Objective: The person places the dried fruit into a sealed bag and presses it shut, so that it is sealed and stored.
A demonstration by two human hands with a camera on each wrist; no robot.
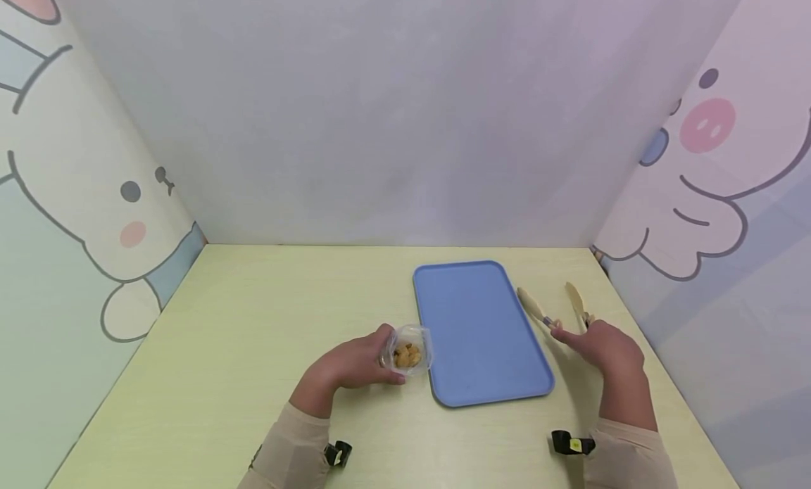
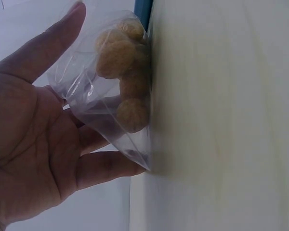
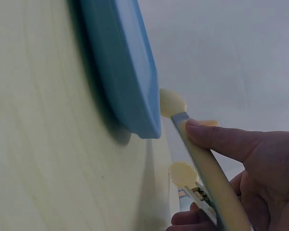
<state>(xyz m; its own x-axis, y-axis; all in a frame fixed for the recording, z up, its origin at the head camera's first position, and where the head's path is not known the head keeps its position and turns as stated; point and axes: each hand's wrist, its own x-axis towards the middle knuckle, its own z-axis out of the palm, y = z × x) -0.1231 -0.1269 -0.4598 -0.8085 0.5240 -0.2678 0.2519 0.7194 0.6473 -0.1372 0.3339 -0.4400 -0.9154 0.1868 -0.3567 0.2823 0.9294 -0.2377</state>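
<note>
My left hand [image 1: 355, 362] is round a small clear plastic bag [image 1: 423, 338], with thumb and fingers on opposite sides of it. Inside the bag are several round, light-brown, walnut-like pieces [image 2: 116, 58]. The bag's base is at the tabletop, close to the left side of the blue tray [image 1: 476, 327]. On the tray's other side, my right hand [image 1: 605, 345] holds what look like tongs [image 3: 202, 166], with pale paddle-shaped ends spread apart. The thumb lies along one arm; the other fingers are by the second arm. Part of the tongs is hidden by the hand.
The pale yellow table [image 1: 266, 299] meets a grey-white back wall [image 1: 380, 123]. Side walls with cartoon animals stand at the left and right. The tray's raised rim [image 3: 111, 62] lies between the two hands.
</note>
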